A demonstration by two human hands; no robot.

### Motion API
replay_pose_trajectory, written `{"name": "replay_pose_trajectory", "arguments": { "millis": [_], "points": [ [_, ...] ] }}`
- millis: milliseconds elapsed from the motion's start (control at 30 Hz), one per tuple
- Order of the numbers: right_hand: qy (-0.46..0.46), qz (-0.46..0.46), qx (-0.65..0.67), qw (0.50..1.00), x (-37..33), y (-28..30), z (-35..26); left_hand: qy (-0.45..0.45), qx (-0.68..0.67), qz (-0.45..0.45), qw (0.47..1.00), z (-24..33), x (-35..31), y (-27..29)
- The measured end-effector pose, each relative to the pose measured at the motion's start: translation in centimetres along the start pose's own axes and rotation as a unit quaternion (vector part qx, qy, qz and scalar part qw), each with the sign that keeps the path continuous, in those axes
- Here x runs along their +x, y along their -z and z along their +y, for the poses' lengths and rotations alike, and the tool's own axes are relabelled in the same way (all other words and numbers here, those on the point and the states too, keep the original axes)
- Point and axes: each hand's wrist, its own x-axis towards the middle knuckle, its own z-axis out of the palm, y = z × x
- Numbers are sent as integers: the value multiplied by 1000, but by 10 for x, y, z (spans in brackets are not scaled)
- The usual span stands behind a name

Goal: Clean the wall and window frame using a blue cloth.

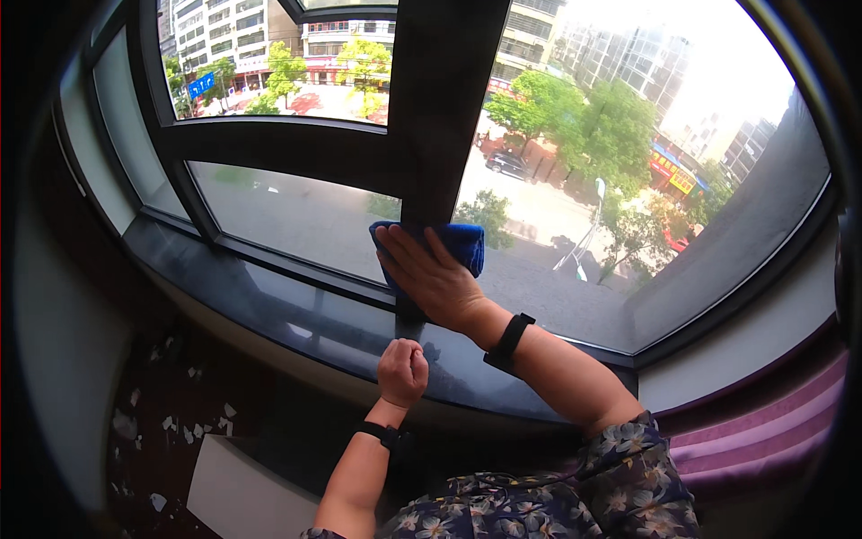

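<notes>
My right hand (435,280) lies over a folded blue cloth (465,244), its fingers stretched across it. It presses the cloth against the dark upright window post (438,135), near the post's lower end. Part of the cloth is hidden under the palm. Lower down, my left hand (403,370) is curled into a fist at the front edge of the dark, glossy window sill (296,310). Nothing shows sticking out of the fist. Black bands circle both wrists.
Glass panes (305,216) stand on both sides of the post, with a street and trees beyond. A white panel (242,485) is below the sill. Pale scraps (171,422) dot the dark floor at lower left. Purple striped fabric (763,431) is at right.
</notes>
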Motion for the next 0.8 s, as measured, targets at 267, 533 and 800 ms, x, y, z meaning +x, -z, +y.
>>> {"name": "replay_pose_trajectory", "arguments": {
  "millis": [267, 533, 800],
  "points": [
    [30, -43, 130, 990, -73, -77, -75, -8, 34, -32, 999, 4, -1, 3],
    [-100, -52, 397, 911, -97, -73, -85, -41, 31, -51, 997, 0, -3, 1],
    [-290, -29, 385, 876, -99, -5, -61, 12, 91, -49, 995, -8, -7, 1]
  ]
}}
